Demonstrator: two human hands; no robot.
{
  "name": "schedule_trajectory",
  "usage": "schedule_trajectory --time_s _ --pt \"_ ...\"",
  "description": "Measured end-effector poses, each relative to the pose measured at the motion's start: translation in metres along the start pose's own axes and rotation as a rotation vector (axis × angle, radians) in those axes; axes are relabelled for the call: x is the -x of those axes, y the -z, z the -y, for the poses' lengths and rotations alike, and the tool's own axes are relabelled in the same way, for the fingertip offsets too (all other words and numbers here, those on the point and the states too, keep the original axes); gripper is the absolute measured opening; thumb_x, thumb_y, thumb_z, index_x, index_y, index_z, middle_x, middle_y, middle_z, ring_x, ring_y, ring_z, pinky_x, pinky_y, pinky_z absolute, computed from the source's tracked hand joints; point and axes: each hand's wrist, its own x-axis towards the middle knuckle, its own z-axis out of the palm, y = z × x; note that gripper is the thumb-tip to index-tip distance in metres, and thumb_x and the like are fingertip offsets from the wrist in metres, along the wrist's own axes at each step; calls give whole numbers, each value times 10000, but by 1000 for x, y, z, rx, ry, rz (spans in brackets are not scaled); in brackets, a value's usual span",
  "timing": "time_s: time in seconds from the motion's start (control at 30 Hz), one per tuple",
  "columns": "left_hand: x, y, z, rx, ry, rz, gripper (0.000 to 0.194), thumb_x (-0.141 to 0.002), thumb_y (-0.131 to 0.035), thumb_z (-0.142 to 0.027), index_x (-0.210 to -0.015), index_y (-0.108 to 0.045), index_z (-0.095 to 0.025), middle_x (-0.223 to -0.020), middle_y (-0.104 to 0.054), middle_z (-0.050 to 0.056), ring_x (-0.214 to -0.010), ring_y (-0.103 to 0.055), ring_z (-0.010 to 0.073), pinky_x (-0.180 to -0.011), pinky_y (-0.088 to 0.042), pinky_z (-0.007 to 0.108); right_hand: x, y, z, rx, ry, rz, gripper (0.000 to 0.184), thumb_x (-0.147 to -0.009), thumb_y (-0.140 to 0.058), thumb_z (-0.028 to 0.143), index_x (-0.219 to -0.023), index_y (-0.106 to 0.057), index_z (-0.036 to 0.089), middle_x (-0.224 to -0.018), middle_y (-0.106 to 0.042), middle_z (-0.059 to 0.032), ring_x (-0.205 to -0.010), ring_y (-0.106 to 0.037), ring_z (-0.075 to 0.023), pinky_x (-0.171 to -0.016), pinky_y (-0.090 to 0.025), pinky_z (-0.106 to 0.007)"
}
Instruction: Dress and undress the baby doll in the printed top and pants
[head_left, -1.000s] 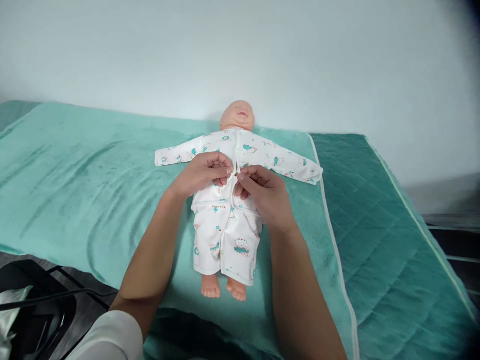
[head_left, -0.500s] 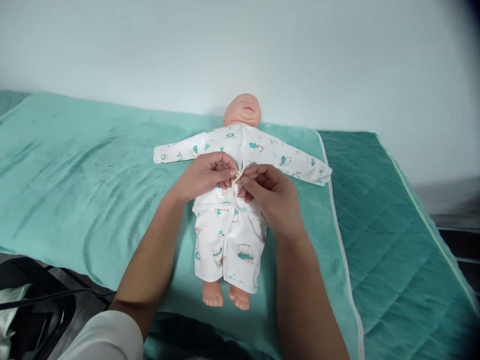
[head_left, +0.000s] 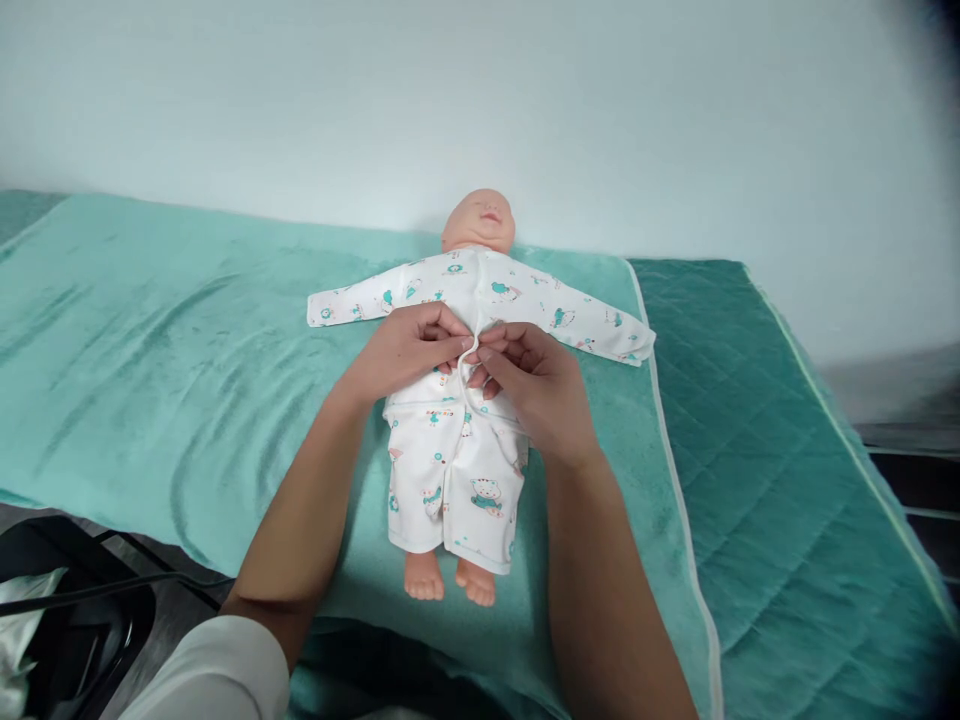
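A baby doll (head_left: 478, 222) lies on its back, its head by the wall and bare feet toward me. It wears a white printed jacket (head_left: 517, 285) with both sleeves spread out, and matching trousers (head_left: 480, 500). Over the belly, my left hand (head_left: 416, 345) pinches one front edge of the jacket between thumb and fingers. My right hand (head_left: 536, 385) pinches the other front edge right beside it, so the fingertips of both hands nearly meet at the front opening. Any fastener between the fingertips is hidden now.
A light green blanket (head_left: 150, 380) lies under the doll, over a darker quilted cover (head_left: 787, 480) at the right. A white wall (head_left: 480, 100) stands behind. At the lower left are a black chair-like object (head_left: 90, 620) and a dark cable (head_left: 112, 588).
My fingertips have drawn closer together at the jacket's front opening. A small yellowish fastener seen between them earlier is now covered. The view has shifted slightly.
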Motion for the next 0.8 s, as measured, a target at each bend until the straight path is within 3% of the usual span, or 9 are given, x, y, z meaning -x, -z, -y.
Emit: schedule_trajectory --time_s 0.2,0.43,0.8 --pt "3 0 -4 -5 6 2 162 -823 -768 -288 -849 -703 -142 -787 -710 38 -691 -626 105 -639 -498 233 0 0 0 3 -7 -2 216 -841 -743 317 -979 -628 197 -855 -727 -12 -680 -694 -114 -555 -512 -211" --pt "1 -4 -3 -83 18 -63 42 -805 -686 -188 -836 -691 -160 -676 -638 -14 -621 -586 87 -596 -456 218 0 -1 1 12 -22 -6 234 -842 -744 333 -990 -620 202 -882 -742 -18 -689 -701 -114 -563 -513 -208" --pt "-1 -2 -3 105 33 -33 210 -709 -688 -98 -904 -657 -170 -784 -634 -17 -657 -571 66 -591 -501 197 1 -3 4 19 -55 -54 234 -820 -736 315 -985 -612 205 -825 -744 -9 -627 -681 -108 -538 -508 -205"
